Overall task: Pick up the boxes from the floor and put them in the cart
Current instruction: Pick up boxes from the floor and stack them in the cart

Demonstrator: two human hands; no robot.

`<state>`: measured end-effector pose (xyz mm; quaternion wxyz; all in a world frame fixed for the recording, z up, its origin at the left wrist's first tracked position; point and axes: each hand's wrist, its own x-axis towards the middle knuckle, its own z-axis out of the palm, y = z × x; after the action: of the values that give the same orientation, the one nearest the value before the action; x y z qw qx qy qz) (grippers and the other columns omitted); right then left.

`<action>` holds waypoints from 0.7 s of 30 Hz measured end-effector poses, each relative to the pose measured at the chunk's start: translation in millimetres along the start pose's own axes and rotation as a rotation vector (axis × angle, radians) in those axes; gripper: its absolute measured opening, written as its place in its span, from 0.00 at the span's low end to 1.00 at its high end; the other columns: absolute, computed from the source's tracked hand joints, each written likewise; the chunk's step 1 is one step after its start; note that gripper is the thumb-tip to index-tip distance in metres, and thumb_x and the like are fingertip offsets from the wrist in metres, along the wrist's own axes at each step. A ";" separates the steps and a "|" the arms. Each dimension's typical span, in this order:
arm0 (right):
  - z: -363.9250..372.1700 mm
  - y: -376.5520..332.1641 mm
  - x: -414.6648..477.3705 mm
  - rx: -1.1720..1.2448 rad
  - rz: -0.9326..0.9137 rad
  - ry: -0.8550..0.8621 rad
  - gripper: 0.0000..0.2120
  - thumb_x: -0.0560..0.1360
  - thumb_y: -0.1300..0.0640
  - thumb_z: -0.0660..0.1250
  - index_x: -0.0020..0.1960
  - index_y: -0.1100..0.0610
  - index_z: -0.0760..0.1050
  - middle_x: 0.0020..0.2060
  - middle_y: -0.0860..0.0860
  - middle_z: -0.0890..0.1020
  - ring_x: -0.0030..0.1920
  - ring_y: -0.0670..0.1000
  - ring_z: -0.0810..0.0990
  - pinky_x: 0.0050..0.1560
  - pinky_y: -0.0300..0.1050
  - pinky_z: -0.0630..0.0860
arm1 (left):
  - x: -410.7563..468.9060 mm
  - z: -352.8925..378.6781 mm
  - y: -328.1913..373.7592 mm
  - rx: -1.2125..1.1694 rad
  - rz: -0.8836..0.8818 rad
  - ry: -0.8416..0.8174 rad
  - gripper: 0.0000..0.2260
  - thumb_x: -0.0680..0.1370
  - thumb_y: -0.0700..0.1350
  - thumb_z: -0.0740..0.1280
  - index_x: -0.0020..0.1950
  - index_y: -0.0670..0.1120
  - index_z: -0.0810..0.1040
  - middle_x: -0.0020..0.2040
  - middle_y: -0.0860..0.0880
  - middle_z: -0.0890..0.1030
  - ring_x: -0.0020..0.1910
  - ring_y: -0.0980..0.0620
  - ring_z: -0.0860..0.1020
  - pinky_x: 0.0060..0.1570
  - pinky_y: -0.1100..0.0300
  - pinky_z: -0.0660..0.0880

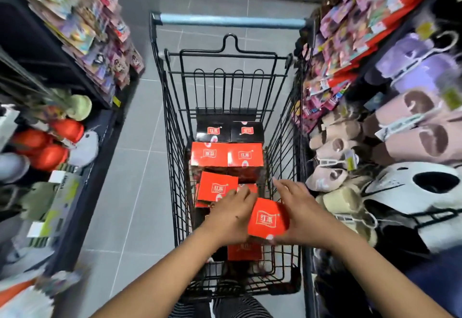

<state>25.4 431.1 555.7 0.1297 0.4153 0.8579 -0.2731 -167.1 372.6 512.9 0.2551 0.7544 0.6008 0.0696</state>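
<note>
A black wire shopping cart (172,142) with a blue handle stands in the aisle ahead of me. Several red boxes with gold labels (226,155) and two black ones (230,131) lie inside it. Both my hands reach into the near end of the cart and hold one red box (267,219) between them, tilted. My left hand (232,215) lies against its left side with fingers fairly straight. My right hand (297,210) holds its right side, thumb under the lower edge. Another red box (243,251) sits just below the held one.
Store shelves close in on both sides: plush toys and packets on the left (62,142), hanging slippers (400,122) and packets on the right. Grey tiled floor (132,192) runs along the cart's left. My striped trouser legs show at the bottom.
</note>
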 end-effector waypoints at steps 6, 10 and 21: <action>32.1 4.4 22.8 -0.128 -0.065 0.110 0.28 0.62 0.44 0.70 0.56 0.59 0.71 0.48 0.54 0.75 0.51 0.57 0.75 0.52 0.48 0.73 | 8.6 23.0 10.0 -0.231 -0.021 0.094 0.35 0.69 0.51 0.73 0.71 0.46 0.62 0.63 0.49 0.67 0.60 0.48 0.68 0.60 0.55 0.69; 40.9 17.6 28.9 -0.009 0.061 0.252 0.36 0.59 0.33 0.71 0.56 0.58 0.71 0.48 0.51 0.74 0.50 0.53 0.72 0.50 0.45 0.70 | 0.8 28.0 -16.2 -0.599 -0.320 0.188 0.47 0.62 0.61 0.77 0.74 0.50 0.57 0.69 0.55 0.62 0.68 0.58 0.62 0.71 0.58 0.61; 71.1 28.6 121.6 -0.349 0.111 0.218 0.43 0.57 0.43 0.79 0.67 0.56 0.70 0.58 0.53 0.76 0.59 0.56 0.73 0.64 0.53 0.69 | 28.5 85.4 -123.6 -0.917 -0.964 0.240 0.49 0.61 0.79 0.61 0.71 0.48 0.67 0.66 0.47 0.76 0.63 0.46 0.75 0.66 0.47 0.69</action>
<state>-28.0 482.6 432.6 0.1206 0.4604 0.8770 -0.0664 -232.0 392.0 375.8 0.4834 0.2044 0.8041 0.2793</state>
